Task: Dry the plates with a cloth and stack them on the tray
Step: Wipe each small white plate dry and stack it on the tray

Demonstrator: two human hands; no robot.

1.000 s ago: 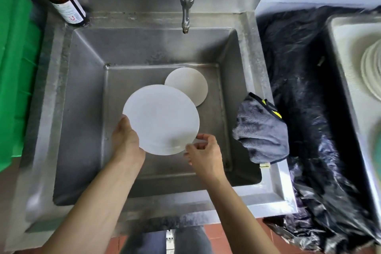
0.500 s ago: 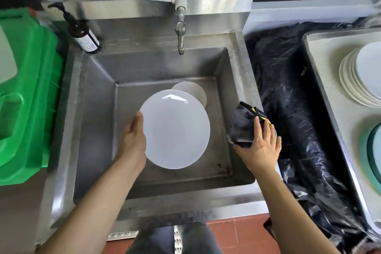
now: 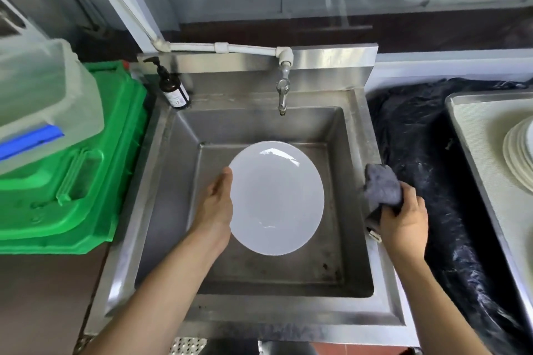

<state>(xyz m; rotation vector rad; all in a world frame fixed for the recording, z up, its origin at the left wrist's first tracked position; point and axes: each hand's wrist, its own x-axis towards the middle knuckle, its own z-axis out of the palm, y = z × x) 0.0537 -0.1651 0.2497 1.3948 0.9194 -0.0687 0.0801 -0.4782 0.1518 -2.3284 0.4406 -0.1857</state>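
My left hand (image 3: 217, 207) holds a white plate (image 3: 277, 199) by its left rim, tilted up over the steel sink (image 3: 178, 170). At the sink's right rim my right hand (image 3: 403, 217) grips a bunched grey cloth (image 3: 382, 187), lifted off the edge. On the far right a steel tray (image 3: 478, 147) carries a stack of white plates (image 3: 519, 158), partly cut off by the frame. The held plate hides any other plate in the basin.
A tap (image 3: 282, 92) hangs over the back of the sink, and a brown pump bottle (image 3: 173, 89) stands at its back left corner. Green crates (image 3: 86, 170) with a clear tub (image 3: 43, 101) stand left. Black plastic sheeting (image 3: 418, 153) lies between sink and tray.
My right hand left the plate, reached to the sink's right rim and gathered up the grey cloth. The plate has been raised and tilted; my view lifted.
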